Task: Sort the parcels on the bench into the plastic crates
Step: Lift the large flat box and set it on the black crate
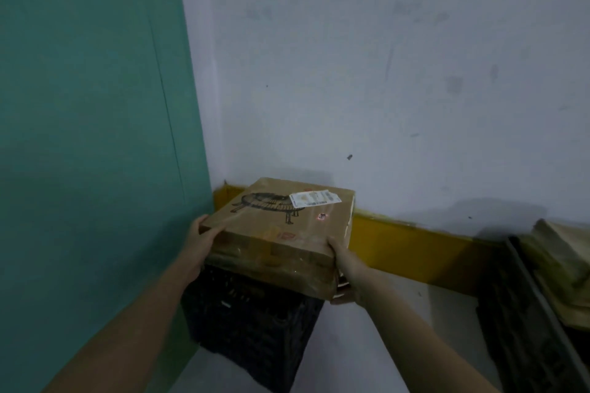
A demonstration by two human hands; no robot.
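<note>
A flat brown cardboard parcel, printed with a dark animal drawing and bearing a white label, is held level over a black plastic crate in the corner. Whether the parcel touches the crate's rim is hidden. My left hand grips the parcel's near left corner, thumb on top. At the near right corner my right hand holds it, thumb on top and fingers curled underneath. The crate's inside is covered by the parcel.
A teal wall stands close on the left and a white wall with a yellow skirting lies behind. At the right edge, a dark crate sits beside brown paper parcels. Pale floor lies between the crates.
</note>
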